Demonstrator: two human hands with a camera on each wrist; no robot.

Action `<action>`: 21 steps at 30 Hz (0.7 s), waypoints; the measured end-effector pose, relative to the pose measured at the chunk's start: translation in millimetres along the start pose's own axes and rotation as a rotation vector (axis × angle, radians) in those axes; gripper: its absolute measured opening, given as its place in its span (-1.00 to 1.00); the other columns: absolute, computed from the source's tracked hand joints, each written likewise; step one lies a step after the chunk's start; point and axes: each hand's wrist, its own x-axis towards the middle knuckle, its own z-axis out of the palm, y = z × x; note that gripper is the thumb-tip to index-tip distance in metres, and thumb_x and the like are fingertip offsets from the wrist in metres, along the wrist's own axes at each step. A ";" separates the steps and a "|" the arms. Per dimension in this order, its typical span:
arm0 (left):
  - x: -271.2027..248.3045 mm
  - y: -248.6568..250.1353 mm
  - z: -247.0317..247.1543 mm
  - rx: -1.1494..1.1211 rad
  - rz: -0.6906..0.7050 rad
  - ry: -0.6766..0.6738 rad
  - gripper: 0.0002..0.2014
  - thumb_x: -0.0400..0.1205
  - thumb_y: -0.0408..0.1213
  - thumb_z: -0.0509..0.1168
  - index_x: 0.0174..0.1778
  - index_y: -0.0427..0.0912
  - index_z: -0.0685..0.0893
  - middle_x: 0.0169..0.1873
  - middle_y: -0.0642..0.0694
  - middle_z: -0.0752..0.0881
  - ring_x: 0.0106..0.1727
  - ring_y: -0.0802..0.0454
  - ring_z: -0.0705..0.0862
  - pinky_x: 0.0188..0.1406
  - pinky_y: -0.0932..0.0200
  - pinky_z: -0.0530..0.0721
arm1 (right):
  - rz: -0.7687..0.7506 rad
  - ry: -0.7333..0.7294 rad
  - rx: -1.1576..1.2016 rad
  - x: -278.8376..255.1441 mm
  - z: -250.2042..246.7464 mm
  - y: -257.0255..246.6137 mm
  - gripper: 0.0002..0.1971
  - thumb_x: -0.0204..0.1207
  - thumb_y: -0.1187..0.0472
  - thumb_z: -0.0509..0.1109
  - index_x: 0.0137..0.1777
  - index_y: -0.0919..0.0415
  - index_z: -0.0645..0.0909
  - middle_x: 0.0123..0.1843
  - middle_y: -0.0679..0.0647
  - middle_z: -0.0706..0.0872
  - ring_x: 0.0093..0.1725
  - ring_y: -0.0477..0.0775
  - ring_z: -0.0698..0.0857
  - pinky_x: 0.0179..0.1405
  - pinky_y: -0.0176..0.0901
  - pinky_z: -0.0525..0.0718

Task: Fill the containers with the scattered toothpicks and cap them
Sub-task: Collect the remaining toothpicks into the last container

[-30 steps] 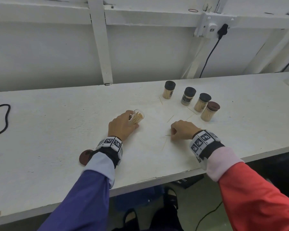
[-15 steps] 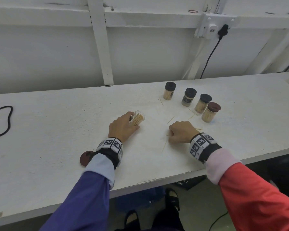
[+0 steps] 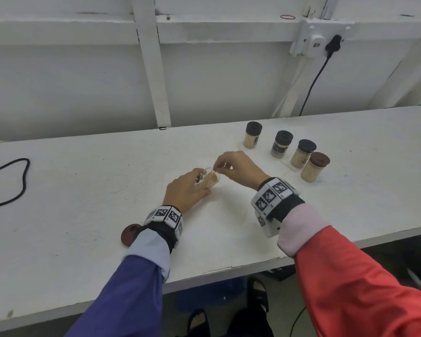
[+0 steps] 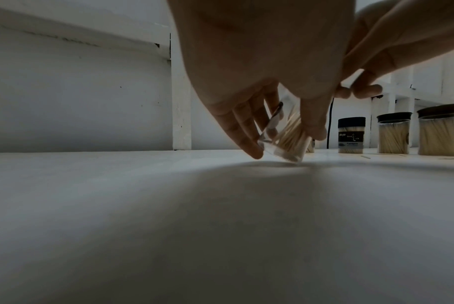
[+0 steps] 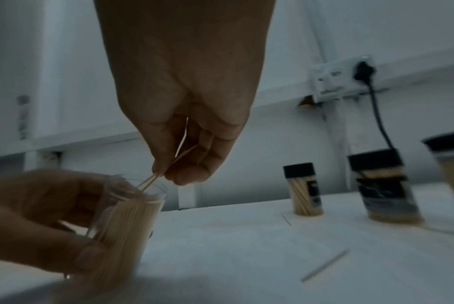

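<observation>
My left hand point(image 3: 185, 190) grips a clear, uncapped container point(image 3: 210, 180) packed with toothpicks, tilted toward the right, its base on the white table point(image 3: 83, 215). In the left wrist view the container point(image 4: 288, 142) leans under my fingers. My right hand point(image 3: 219, 165) hovers over its mouth and pinches a few toothpicks point(image 5: 168, 166), their tips just inside the rim of the container point(image 5: 132, 207). A loose toothpick point(image 5: 324, 265) lies on the table to the right. A brown cap point(image 3: 129, 233) lies by my left wrist.
Several capped, filled containers stand in a row at the back right, three with black caps point(image 3: 281, 143) and one with a brown cap point(image 3: 315, 166). A black cable point(image 3: 15, 186) loops at the far left. A wall socket with a plugged cord point(image 3: 326, 45) is behind.
My right hand has lifted off the table with toothpicks and moved left and away to the container's mouth. The left hand keeps holding the container in place.
</observation>
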 end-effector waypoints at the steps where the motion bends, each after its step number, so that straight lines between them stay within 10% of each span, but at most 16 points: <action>1: -0.3 0.3 0.2 -0.006 0.004 -0.003 -0.50 0.52 0.02 0.46 0.36 0.09 0.52 0.14 0.12 0.68 0.16 -0.03 0.66 0.02 0.11 0.51 | -0.034 -0.028 -0.048 4.2 3.4 -1.9 -0.89 0.53 0.28 0.42 -0.05 0.16 0.78 -0.12 -0.03 0.73 -0.18 -0.06 0.63 -0.14 -0.15 0.61; 9: 0.0 1.5 -1.4 -0.105 -0.076 0.054 -0.49 0.57 0.05 0.41 0.38 0.00 0.44 0.21 0.02 0.70 0.13 -0.09 0.68 0.10 0.06 0.56 | 0.128 0.243 -0.071 16.5 -5.1 23.1 -0.81 0.61 0.10 0.32 0.13 0.03 0.71 0.06 -0.04 0.72 -0.02 0.00 0.68 -0.06 -0.06 0.61; 14: -0.1 3.3 -2.4 -0.080 -0.086 0.020 -0.48 0.58 0.05 0.40 0.41 0.00 0.43 0.29 0.04 0.67 0.21 -0.10 0.67 0.17 0.04 0.55 | 0.684 0.010 -0.403 6.6 -26.8 84.0 -0.66 0.59 0.19 0.24 0.33 0.26 0.53 0.29 0.26 0.58 0.26 0.30 0.59 0.15 0.06 0.58; 21: 2.1 1.0 -0.9 -0.070 -0.075 -0.014 -0.46 0.56 0.08 0.42 0.40 0.02 0.44 0.29 0.05 0.68 0.23 -0.07 0.68 0.19 0.03 0.56 | 0.794 -0.014 -0.471 -10.7 -33.8 125.0 -0.66 0.61 0.29 0.21 0.36 0.31 0.45 0.19 0.26 0.58 0.17 0.28 0.63 -0.02 0.02 0.60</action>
